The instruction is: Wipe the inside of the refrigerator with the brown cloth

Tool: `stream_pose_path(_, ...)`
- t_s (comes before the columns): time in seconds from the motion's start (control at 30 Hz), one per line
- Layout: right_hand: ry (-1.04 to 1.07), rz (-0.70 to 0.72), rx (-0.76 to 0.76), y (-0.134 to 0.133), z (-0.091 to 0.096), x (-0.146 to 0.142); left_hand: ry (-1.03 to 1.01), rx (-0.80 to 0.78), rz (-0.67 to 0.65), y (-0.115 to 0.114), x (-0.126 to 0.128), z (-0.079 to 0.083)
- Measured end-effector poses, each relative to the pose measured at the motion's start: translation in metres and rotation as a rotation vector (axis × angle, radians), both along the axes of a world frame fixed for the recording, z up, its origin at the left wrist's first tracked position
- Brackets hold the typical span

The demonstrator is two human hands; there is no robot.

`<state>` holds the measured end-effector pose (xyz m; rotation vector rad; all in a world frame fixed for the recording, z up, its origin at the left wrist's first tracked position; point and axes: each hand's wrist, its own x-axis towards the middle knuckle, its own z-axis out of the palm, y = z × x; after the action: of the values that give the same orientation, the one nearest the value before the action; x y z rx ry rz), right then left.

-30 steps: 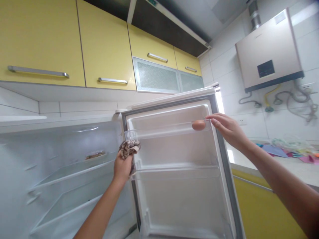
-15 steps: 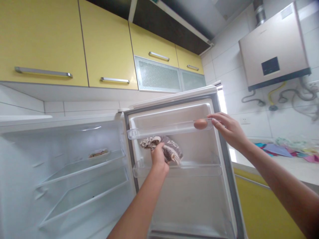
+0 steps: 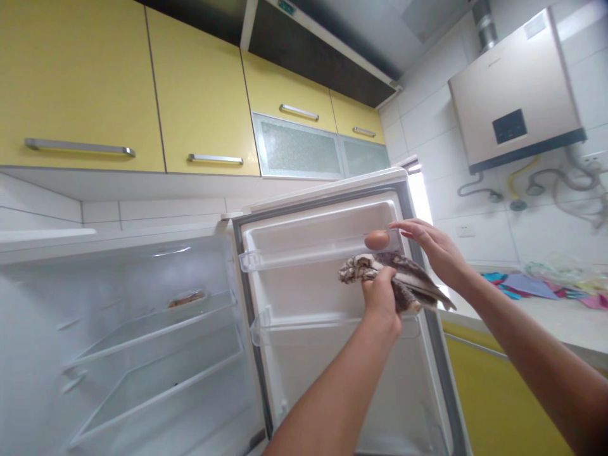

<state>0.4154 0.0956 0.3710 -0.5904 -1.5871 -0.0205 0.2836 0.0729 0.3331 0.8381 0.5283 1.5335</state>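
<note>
My left hand (image 3: 381, 304) grips a bunched brown-and-white patterned cloth (image 3: 411, 278), held in front of the open fridge door just below its top shelf. A brown egg (image 3: 377, 239) sits in the clear top door shelf (image 3: 308, 248), near its right end. Beside the egg, my right hand (image 3: 434, 248) is open, its fingers stretched out flat over the right end of that shelf. It holds nothing, and I cannot tell whether its fingertips touch the shelf.
The fridge door (image 3: 313, 380) stands wide open, with a lower clear shelf (image 3: 304, 332). Inside the fridge, a small package (image 3: 186, 299) lies on a glass shelf (image 3: 156, 329). Coloured cloths (image 3: 527, 285) lie on the counter at right. Yellow cabinets (image 3: 199, 95) and a water heater (image 3: 517, 95) hang above.
My left hand has carried the cloth rightward, from the door's middle to below the egg. My right hand's fingers have straightened at the shelf's end. The egg stays in the shelf.
</note>
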Motion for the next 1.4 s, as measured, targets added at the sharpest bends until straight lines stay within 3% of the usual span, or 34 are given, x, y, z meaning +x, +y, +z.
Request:
stream_pose_path(0.2,0.005,-0.014,0.0,0.0,0.001,-0.001,-0.013,0.043,-0.029,-0.025,-0.051,0.002)
stream_pose_path(0.3,-0.002,-0.022,0.015,0.001,0.0,-0.002,-0.036,-0.01,0.03,-0.049,-0.08,0.015)
stream_pose_path(0.37,0.003,-0.028,0.019,0.002,-0.001,-0.002,-0.046,0.048,0.143,-0.061,-0.1,0.031)
stream_pose_path(0.43,0.009,-0.039,0.019,0.001,-0.001,-0.003,-0.053,0.176,0.377,-0.064,-0.121,0.052)
stream_pose_path(0.53,0.017,-0.056,0.019,-0.002,0.0,-0.006,0.054,0.535,0.859,-0.048,-0.16,0.086)
stream_pose_path(0.6,0.026,-0.061,0.016,-0.005,0.0,-0.008,0.302,0.751,1.196,-0.032,-0.19,0.106)
stream_pose_path(0.67,0.032,-0.063,0.016,-0.006,0.0,-0.01,0.678,0.859,1.37,-0.017,-0.22,0.12)
stream_pose_path(0.73,0.038,-0.059,0.021,-0.006,-0.001,-0.01,1.101,0.784,1.37,-0.006,-0.245,0.129)
stream_pose_path(0.83,0.039,-0.036,0.024,-0.003,-0.002,-0.01,1.706,0.404,1.199,0.006,-0.268,0.139)
stream_pose_path(0.9,0.033,-0.037,0.025,-0.002,-0.002,-0.009,1.936,0.224,1.121,0.014,-0.271,0.148)
stream_pose_path(1.13,0.032,-0.091,0.043,-0.003,-0.004,-0.014,2.132,0.163,1.069,0.039,-0.235,0.18)
stream_pose_path(1.4,0.015,-0.132,0.101,-0.003,0.0,-0.014,2.152,0.18,0.898,0.052,-0.188,0.182)
